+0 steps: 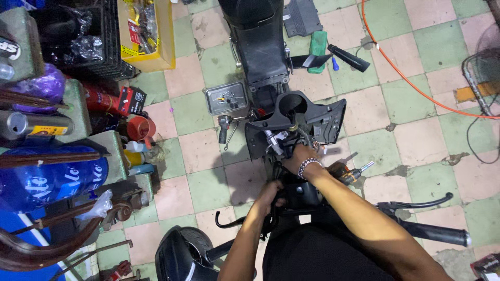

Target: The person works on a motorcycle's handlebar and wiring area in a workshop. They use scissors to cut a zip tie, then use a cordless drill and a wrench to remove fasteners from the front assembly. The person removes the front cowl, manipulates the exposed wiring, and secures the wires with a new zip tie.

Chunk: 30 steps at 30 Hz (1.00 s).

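Observation:
I look down at a stripped motorbike front. Its black instrument housing (297,112) sits open above the steering column. My right hand (298,155), with a metal chain bracelet on the wrist, reaches into the wiring and metal parts just under that housing. Fingers are buried among the parts, so what they hold is hidden. My left hand (271,195) grips a black part (299,195) at the handlebar centre, lower down. The right handlebar grip (435,232) and its brake lever (416,203) stick out to the right.
A metal tray (225,98) with small parts lies on the tiled floor left of the bike. A screwdriver (357,173) lies by my right forearm. Cluttered shelves with cans, bottles and a red cup (139,127) fill the left. An orange cable (401,73) crosses the floor at right. A mirror (182,255) is at bottom.

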Available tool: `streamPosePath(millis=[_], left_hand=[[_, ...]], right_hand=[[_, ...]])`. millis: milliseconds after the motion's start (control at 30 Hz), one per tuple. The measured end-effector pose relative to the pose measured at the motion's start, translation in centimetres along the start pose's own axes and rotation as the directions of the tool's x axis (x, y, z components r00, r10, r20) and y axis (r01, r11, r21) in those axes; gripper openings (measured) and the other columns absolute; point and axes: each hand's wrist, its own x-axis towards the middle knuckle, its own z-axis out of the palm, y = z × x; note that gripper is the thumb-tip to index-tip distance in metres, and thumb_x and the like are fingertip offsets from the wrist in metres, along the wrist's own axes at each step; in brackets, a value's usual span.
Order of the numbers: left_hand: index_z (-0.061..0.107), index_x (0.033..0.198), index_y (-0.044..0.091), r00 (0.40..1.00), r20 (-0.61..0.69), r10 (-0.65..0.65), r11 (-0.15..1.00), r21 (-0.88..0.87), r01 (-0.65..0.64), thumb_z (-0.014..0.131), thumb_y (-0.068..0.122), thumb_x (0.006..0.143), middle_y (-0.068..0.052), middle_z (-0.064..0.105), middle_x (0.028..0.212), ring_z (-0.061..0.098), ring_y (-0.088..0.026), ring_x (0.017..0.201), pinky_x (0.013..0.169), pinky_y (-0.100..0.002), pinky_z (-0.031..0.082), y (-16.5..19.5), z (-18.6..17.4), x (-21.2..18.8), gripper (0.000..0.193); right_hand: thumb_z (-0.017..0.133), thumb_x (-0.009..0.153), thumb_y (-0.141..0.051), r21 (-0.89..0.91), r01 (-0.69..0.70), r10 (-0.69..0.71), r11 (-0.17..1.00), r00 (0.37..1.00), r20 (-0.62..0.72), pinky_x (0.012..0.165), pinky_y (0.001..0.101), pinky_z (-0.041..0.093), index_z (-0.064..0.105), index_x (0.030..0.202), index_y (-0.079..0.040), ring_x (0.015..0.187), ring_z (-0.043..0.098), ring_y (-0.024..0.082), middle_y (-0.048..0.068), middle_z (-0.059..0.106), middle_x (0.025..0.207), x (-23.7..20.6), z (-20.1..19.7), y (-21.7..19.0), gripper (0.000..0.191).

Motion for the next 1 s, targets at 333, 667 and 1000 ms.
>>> streamPosePath(millis=[333, 667, 1000], left_hand=[[0.057, 0.074, 0.001, 0.965, -0.18, 0.188, 0.979, 0.114, -0.17, 0.055, 0.012, 0.082, -0.007, 0.052, 0.065, 0.049, -0.018, 0.046, 0.04, -0.033, 0.033, -1.0, -1.0, 0.6, 0.014], [0.058, 0.069, 0.002, 0.958, -0.135, 0.255, 0.965, 0.095, -0.244, 0.058, 0.016, 0.081, -0.006, 0.053, 0.058, 0.047, -0.018, 0.043, 0.039, -0.032, 0.033, -3.9, -0.3, 1.0, 0.018], [0.064, 0.073, -0.002, 0.9, -0.221, 0.377, 0.923, 0.174, -0.344, 0.062, 0.016, 0.078, -0.007, 0.059, 0.063, 0.055, -0.019, 0.049, 0.042, -0.033, 0.042, -6.0, 0.7, 2.1, 0.019]], right_hand=[[0.084, 0.074, -0.048, 0.477, 0.252, -0.269, 0.842, 0.963, -0.035, 0.098, 0.0385, 0.052, 0.066, 0.125, -0.005, 0.114, 0.069, 0.029, 0.019, 0.074, 0.12, -2.2, 2.2, 7.0, 0.069], [0.081, 0.082, -0.039, 0.601, 0.403, -0.37, 0.69, 0.91, -0.186, 0.089, 0.0338, 0.058, 0.077, 0.115, -0.004, 0.101, 0.076, 0.02, 0.013, 0.079, 0.112, -3.3, 6.0, 11.4, 0.048], [0.079, 0.085, -0.041, 0.606, 0.321, -0.305, 0.727, 0.943, -0.133, 0.095, 0.0303, 0.054, 0.072, 0.12, -0.006, 0.108, 0.073, 0.018, 0.011, 0.078, 0.116, -4.7, 9.0, 14.3, 0.05]])
